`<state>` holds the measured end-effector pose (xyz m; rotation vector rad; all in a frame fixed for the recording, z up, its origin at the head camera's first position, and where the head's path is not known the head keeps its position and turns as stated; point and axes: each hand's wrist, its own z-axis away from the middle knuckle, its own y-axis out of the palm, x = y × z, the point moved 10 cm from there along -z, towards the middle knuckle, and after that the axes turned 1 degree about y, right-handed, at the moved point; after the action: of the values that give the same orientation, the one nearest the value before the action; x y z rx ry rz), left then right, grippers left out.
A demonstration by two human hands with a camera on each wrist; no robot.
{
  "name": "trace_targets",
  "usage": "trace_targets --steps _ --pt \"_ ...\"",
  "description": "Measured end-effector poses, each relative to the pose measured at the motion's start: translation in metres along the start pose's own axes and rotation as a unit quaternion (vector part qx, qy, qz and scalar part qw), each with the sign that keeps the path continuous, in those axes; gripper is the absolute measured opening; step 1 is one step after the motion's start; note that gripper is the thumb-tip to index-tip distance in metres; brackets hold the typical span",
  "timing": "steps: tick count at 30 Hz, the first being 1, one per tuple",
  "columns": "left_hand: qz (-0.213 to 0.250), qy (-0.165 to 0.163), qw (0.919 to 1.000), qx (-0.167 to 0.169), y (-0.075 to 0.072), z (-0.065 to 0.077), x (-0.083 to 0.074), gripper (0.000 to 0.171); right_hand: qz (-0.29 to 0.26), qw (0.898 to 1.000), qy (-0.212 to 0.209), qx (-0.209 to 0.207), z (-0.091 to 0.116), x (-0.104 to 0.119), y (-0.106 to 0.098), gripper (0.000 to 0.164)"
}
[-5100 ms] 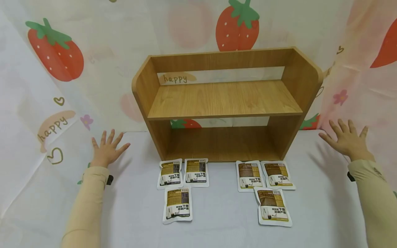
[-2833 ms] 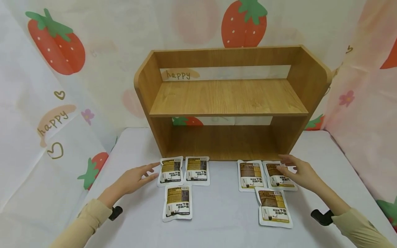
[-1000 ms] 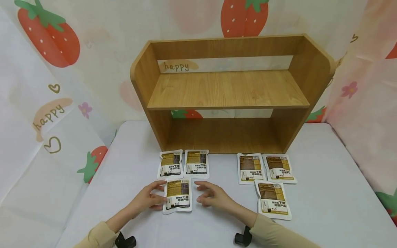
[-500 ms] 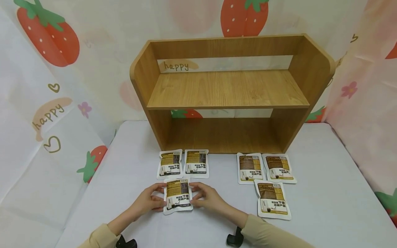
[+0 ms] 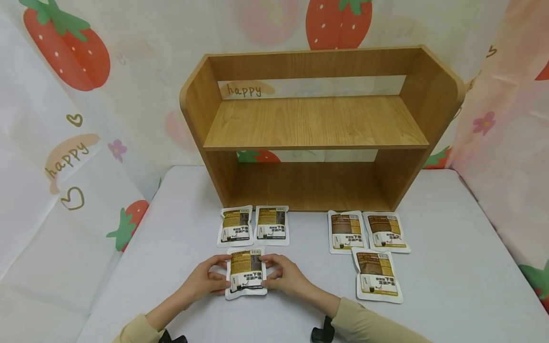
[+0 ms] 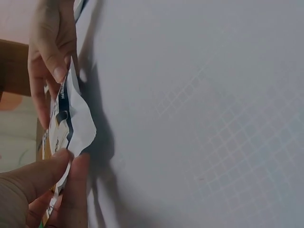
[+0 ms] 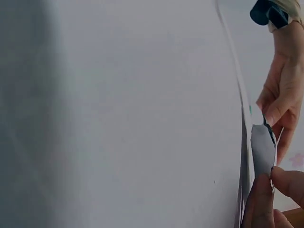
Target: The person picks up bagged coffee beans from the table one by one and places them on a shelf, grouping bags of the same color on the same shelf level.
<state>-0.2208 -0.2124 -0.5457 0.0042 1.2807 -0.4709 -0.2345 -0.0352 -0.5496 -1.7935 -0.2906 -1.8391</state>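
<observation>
left hand point(image 5: 206, 281): grip narrowed to a pinch, thumb and fingers on the left edge of the front-left packet point(image 5: 246, 271). right hand point(image 5: 287, 276): same narrow pinch, right edge of that packet. packet label-up between the hands, nearer the person than two similar packets point(image 5: 272, 224) lying on the bench point(image 5: 450, 262) by the wooden shelf point(image 5: 315, 121). three browner-labelled packets point(image 5: 377, 276) grouped well to the right.

A two-tier wooden shelf point(image 5: 317, 123) stands before a strawberry-print backdrop point(image 5: 261, 26).
</observation>
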Motion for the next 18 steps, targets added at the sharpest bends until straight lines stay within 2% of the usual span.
trace_targets --steps 5,9,12,18 --pt "-0.008 0.014 0.9999 -0.006 -0.003 0.003 -0.007 0.072 -0.037 0.999 -0.003 0.000 0.000 0.002 -0.001 0.054" --pt "-0.009 0.021 0.9997 -0.011 -0.004 0.003 -0.012 0.075 -0.045 0.999 -0.007 -0.013 -0.001 0.009 -0.005 0.054" --pt "-0.005 0.031 0.9993 -0.018 -0.004 0.003 -0.016 0.076 -0.049 0.999 -0.002 -0.019 0.003 0.021 -0.008 0.056" --pt "-0.056 0.072 0.9943 -0.055 -0.010 0.004 -0.032 0.075 -0.062 0.998 -0.007 -0.025 0.011 0.052 -0.013 0.056"
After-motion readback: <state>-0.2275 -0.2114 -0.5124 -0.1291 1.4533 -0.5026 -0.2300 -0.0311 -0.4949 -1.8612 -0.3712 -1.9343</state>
